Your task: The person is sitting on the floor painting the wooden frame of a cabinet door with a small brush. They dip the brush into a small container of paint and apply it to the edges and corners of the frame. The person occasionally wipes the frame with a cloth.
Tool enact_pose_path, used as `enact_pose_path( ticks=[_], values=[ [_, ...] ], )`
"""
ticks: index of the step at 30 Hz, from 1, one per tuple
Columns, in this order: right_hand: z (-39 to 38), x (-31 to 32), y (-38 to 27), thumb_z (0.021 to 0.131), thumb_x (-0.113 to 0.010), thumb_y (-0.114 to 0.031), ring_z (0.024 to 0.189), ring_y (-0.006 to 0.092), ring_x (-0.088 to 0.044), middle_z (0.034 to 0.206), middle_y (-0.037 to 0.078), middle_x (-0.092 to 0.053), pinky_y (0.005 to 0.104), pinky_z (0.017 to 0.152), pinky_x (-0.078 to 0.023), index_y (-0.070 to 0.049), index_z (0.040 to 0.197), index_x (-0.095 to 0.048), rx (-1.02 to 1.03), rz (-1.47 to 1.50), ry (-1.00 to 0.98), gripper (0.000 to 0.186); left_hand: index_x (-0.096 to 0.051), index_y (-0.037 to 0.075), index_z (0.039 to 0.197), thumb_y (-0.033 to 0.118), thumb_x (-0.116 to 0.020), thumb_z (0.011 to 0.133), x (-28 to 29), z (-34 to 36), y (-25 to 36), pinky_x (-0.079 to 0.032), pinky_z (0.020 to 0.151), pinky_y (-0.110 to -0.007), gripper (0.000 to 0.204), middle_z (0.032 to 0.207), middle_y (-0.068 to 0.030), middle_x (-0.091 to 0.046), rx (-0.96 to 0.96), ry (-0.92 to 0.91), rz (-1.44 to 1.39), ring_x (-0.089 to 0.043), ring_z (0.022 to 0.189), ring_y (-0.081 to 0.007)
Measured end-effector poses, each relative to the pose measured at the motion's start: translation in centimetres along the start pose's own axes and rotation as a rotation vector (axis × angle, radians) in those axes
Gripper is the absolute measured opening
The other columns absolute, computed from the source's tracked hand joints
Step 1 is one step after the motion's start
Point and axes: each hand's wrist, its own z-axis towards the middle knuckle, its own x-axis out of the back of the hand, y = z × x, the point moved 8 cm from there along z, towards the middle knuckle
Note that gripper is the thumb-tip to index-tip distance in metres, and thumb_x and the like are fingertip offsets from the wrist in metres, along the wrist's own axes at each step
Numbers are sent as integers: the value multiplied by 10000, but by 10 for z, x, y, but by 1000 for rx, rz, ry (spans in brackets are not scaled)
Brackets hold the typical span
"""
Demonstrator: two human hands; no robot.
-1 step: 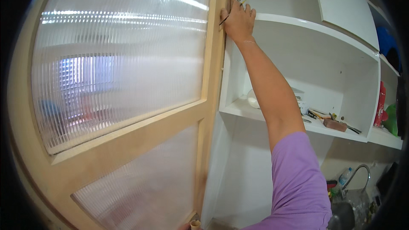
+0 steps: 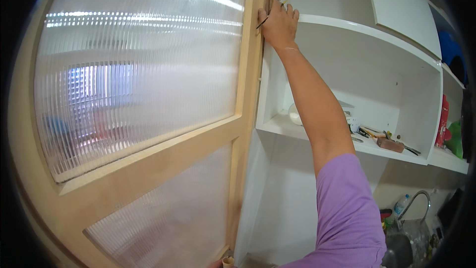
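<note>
My right hand (image 2: 280, 26) is raised to the upper edge of a wooden door (image 2: 251, 44) with ribbed translucent panes. Its fingers are closed around a thin dark stick-like tool (image 2: 261, 23) with a yellowish end; the tool's exact kind is unclear. The hand rests against the door's edge, beside the white cabinet (image 2: 347, 24). At the lower edge of the picture, a small part of my left hand (image 2: 216, 264) shows by the door's edge. A tan, round-ended thing (image 2: 228, 262) is next to it, and the fingers are mostly hidden.
On the cabinet's shelf lie a reddish-brown block (image 2: 390, 144) and several small tools. A white cabinet door (image 2: 404, 12) hangs at the upper right. Below on the right are a curved faucet (image 2: 424, 194), a plastic bottle (image 2: 401, 205) and a sink (image 2: 398, 250).
</note>
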Motion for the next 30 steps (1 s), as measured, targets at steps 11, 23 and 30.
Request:
enact_pose_path(
  ticks=[11,23,30],
  values=[
    [6,-6,-5,1008,-564,-374,1425,504,-445,1297,313,-680,641,1254,-211,112,1353,-536,-32,29,-56,596,-668,39,1379,143,-732,997,14,12,-23,-539,761,-314,401,1013,-40,-736,25,-88,-11,-671,901,-155],
    [-5,-6,-9,1028,-593,-429,1488,522,-400,1437,320,-607,683,1251,-199,107,1440,-484,-9,-32,-13,685,-648,13,1378,119,-677,1005,14,25,-66,-579,777,-334,389,1043,-93,-750,112,-101,-18,-725,897,-201],
    [6,-4,-3,1025,-598,-436,1523,523,-363,1474,333,-576,672,1276,-161,112,1476,-460,35,-43,32,723,-650,48,1350,159,-676,1016,3,33,-89,-583,799,-357,353,1031,-93,-739,153,-235,-144,-721,922,-218]
  ],
)
